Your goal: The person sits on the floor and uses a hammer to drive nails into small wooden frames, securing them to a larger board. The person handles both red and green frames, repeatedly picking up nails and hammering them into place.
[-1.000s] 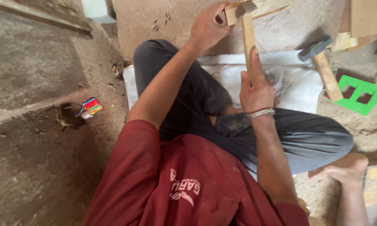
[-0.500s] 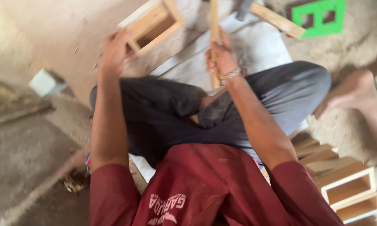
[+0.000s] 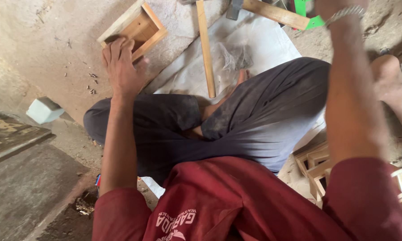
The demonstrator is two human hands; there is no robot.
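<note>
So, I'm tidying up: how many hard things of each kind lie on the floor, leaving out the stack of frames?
wooden frame: 1
loose wooden strip: 1
hammer: 1
green piece: 1
white block: 1
Total: 5

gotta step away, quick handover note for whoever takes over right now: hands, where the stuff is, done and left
Left hand: flat on the small wooden box frame on the floor, not gripping it.
Right hand: raised at the top edge, mostly out of frame; cannot tell what it holds.
Loose wooden strip lies on the white sheet; hammer beyond it.
Done: finished frames stacked at the right.
Left: strip not yet on the frame.
</note>
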